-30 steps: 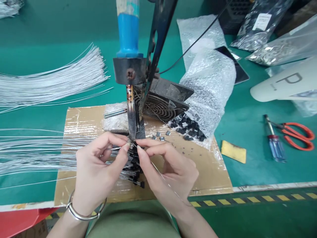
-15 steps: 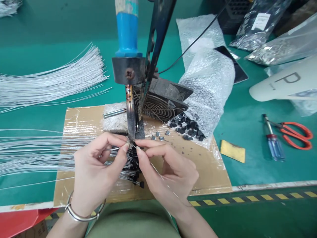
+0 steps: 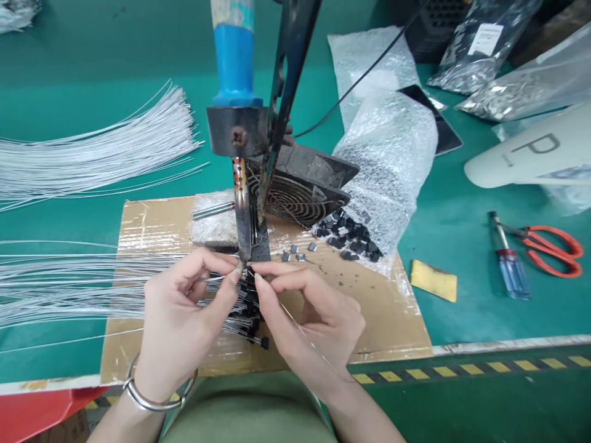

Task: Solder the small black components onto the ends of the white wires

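A soldering iron (image 3: pixel 234 67) hangs tip-down in a clamp on a black stand. Right under its tip, the thumb and forefinger of my left hand (image 3: pixel 189 307) are pinched together on a thin white wire (image 3: pixel 215 278). My right hand (image 3: pixel 314 314) is closed close beside it, fingertips almost touching the left ones. Between its thumb and fingers runs a thin strand of solder wire (image 3: pixel 295 323), which trails back across the palm to the wrist. Fingertips hide most of the small part at the tip. Below lie wires ending in black connectors (image 3: pixel 264 343).
A cardboard sheet (image 3: pixel 383 320) covers the green bench. Behind the iron stands a fan (image 3: pixel 295 197). Small black connectors (image 3: pixel 351 234) spill beside bubble wrap (image 3: pixel 388 154). A white wire bundle (image 3: pixel 101 147) lies at left; a yellow sponge (image 3: pixel 434 281), screwdriver (image 3: pixel 511 271) and red-handled scissors (image 3: pixel 554 246) at right.
My left hand has shifted slightly to the right, and my right hand slightly to the left. Both still pinch at the iron's tip, and the iron appears a little further left.
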Demonstrator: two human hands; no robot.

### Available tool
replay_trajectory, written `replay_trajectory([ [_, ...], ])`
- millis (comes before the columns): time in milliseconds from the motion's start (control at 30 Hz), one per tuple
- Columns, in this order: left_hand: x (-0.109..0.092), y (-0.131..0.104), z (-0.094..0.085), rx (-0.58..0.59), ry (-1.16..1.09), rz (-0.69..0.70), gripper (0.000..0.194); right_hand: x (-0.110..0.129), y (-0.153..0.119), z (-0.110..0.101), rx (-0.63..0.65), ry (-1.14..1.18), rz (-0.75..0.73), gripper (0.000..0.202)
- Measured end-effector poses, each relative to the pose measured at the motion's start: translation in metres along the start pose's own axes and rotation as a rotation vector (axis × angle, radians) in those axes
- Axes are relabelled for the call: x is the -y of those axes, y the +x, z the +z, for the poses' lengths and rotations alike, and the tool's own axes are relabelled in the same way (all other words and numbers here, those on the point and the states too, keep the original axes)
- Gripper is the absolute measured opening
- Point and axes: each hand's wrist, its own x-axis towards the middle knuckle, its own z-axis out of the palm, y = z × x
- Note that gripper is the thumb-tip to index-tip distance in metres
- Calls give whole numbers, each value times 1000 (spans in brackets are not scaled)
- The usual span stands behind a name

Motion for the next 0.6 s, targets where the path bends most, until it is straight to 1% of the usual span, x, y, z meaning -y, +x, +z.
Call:
replay_trajectory([
  [133,3,-1,-2,22,45,17,8,-2,-3,-1,13,26,26,15],
  [233,10,-3,-4,51,154,42,7,-3,-5,-4,28,62,72,16],
  [300,15,-4,-6,65,231,65,8,-4,-5,-8,3,78,113,15],
  [367,20,-6,-8,74,278,87,9,-8,-5,-16,-87,63,148,10],
  [433,25,-7,-11,82,290,110,9,-15,-3,-26,-211,55,173,7],
  [533,29,-11,-12,96,297,181,9,-27,-1,-46,-357,162,186,24],
  [600,29,-14,-13,102,307,258,10,-34,0,-60,-438,229,216,41],
])
